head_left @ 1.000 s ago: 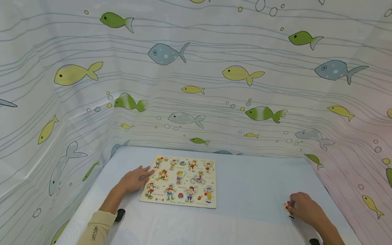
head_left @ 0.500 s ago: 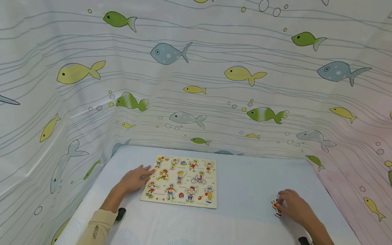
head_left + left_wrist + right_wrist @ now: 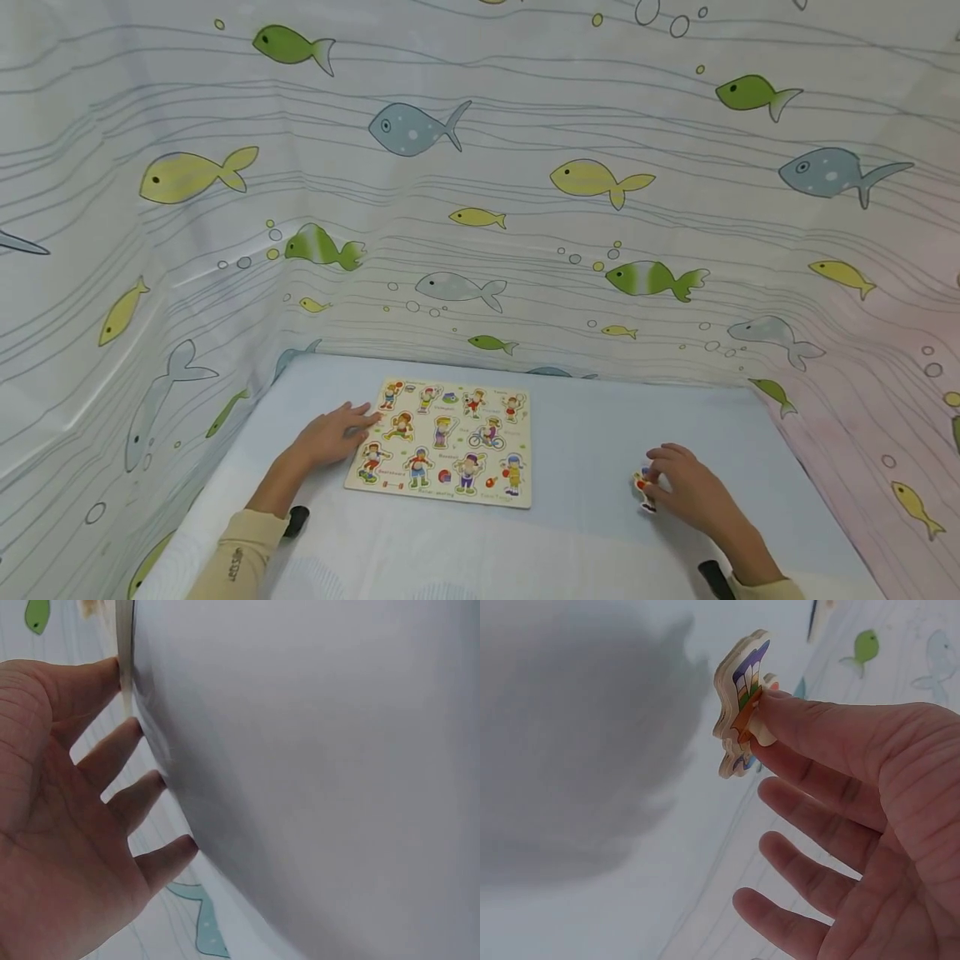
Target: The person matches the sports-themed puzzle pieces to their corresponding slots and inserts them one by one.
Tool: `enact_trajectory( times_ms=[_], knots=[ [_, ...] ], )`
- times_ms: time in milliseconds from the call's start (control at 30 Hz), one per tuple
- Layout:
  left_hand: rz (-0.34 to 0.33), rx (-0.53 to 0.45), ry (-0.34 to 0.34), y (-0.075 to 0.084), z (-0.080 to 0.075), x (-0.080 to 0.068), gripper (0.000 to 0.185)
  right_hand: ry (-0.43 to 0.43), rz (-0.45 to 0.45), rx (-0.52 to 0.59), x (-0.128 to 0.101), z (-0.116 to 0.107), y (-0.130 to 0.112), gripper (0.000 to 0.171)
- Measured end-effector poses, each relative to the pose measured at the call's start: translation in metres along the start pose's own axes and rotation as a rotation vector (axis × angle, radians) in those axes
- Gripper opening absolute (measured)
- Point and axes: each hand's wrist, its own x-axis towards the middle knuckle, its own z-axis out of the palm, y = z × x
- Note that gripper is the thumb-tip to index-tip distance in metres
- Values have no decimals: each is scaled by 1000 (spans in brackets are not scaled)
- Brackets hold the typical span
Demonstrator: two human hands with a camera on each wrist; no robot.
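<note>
In the head view a flat wooden puzzle board (image 3: pixel 422 428) printed with several sporty figures lies left of centre on the table. My left hand (image 3: pixel 330 437) is at its left side, fingertips resting on the edge. The left wrist view has the same hand (image 3: pixel 67 817) with its fingers spread, one touching the board's thin side (image 3: pixel 124 645). Well to the right of the board, my right hand (image 3: pixel 686 487) pinches a small figure-shaped puzzle piece (image 3: pixel 643 492). Seen from the right wrist, thumb and index finger grip the piece (image 3: pixel 739 694) by its small knob, other fingers loosely extended.
A pale blue and white cloth (image 3: pixel 577 467) covers the table. Fish-printed sheeting (image 3: pixel 525 250) rises behind it and along both sides. Dark wrist straps (image 3: pixel 716 579) show at both sleeves.
My right hand has moved left across the table toward the board, carrying the pinched puzzle piece. The left hand and board hold their place, while the head view has shifted slightly.
</note>
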Motion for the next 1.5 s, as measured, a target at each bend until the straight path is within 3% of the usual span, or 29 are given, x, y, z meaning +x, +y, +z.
enact_trajectory(
  times_ms=[600,1067,1500],
  knots=[
    [7,-5,-10,3,-2,0,37,59,-107,93,35,6,-51,19],
    [-2,-3,-9,1,-1,1,39,24,-89,98,60,18,-94,17],
    [3,-3,-1,2,-3,-2,37,0,-246,123,79,28,-120,13]
  ],
)
